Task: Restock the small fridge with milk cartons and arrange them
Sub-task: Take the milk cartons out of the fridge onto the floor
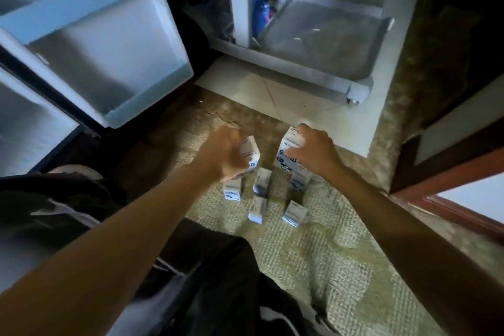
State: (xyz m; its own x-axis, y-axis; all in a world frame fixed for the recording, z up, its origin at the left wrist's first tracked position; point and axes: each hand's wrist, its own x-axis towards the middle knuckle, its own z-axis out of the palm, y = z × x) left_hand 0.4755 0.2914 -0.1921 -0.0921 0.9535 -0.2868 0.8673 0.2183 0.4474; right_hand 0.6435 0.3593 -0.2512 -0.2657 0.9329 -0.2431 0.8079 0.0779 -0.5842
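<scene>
On woven rug (313, 254), milk cartons (294, 213), open fridge (109, 43)

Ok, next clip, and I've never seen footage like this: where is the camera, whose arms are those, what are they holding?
No machine here: the camera sits on a person's head, looking down at their own bare arms. The left hand grips one white milk carton with dark print, the right hand a second white carton. More small cartons stand on the woven beige mat. The small fridge's open white door is upper left.
</scene>
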